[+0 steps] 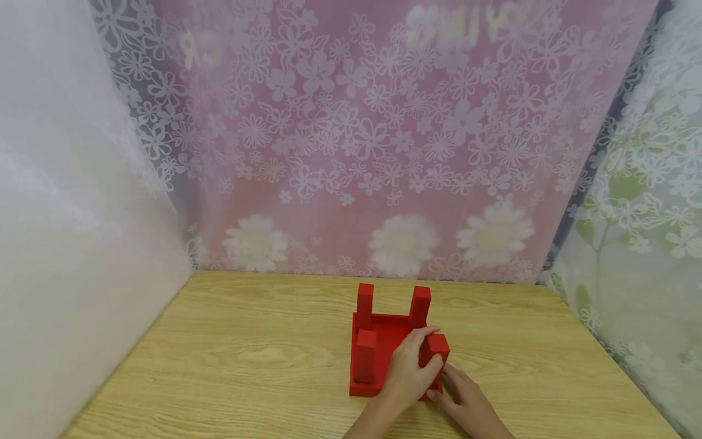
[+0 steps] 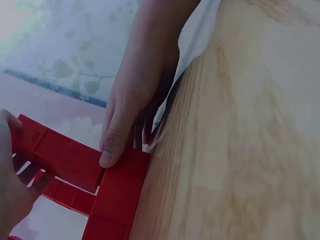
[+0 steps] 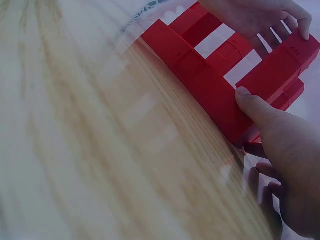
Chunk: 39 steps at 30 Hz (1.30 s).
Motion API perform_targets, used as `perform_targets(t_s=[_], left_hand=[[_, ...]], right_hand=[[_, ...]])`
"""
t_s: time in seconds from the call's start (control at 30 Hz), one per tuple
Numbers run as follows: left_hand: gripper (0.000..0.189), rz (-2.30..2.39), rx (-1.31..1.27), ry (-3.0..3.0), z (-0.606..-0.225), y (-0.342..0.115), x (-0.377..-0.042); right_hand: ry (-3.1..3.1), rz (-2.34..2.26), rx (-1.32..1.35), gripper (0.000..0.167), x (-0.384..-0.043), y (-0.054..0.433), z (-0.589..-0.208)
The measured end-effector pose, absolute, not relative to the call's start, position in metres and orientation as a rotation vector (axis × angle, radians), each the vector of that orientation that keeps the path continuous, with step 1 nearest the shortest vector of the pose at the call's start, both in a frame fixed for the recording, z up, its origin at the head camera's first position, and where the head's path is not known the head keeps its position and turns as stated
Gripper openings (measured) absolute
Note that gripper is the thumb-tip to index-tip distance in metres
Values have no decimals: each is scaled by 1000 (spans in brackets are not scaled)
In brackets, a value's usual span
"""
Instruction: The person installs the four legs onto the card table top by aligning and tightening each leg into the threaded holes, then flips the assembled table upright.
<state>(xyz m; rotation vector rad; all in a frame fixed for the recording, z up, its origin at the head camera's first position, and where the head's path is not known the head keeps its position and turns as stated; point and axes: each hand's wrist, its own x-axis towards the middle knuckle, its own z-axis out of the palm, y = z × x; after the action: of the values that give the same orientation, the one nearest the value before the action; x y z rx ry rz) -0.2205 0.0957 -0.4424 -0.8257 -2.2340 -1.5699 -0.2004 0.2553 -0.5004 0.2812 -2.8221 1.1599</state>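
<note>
A red square base (image 1: 362,389) with a raised rim lies on the table, with a red block-like leg standing up at each corner, like an upturned small table. My left hand (image 1: 407,371) grips the near right leg (image 1: 439,345) near its top, thumb on the near side and fingers reaching behind. Low at the same corner, my right hand (image 1: 467,397) holds the base, its thumb (image 3: 255,102) pressed where leg and rim meet. In the left wrist view a thin dark gap shows between this leg (image 2: 65,156) and the rim (image 2: 117,197). Some right fingers are partly hidden behind the corner.
The other legs stand at the near left (image 1: 365,360), far left (image 1: 364,305) and far right (image 1: 420,305) corners. The wood-grain table (image 1: 247,353) runs back to a pink flowered curtain (image 1: 351,152). Pale sheets hang along the left (image 1: 82,213) and right (image 1: 647,244).
</note>
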Motion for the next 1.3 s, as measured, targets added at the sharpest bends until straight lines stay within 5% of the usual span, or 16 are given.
perform_targets(t_s=[0.43,1.03,1.3], left_hand=[[53,-1408,-529,-2245,-440,108,-211],[34,-1486,-803,-2225,-440,99,-217],[40,-1514,-781,-2255,-438,100,-214]], right_hand=[[-2809,1192,326,66,-200,256,-497],[-2790,1210,329,66,-200,256,-499],[-2800,1209,324,67,-200,257,-499]])
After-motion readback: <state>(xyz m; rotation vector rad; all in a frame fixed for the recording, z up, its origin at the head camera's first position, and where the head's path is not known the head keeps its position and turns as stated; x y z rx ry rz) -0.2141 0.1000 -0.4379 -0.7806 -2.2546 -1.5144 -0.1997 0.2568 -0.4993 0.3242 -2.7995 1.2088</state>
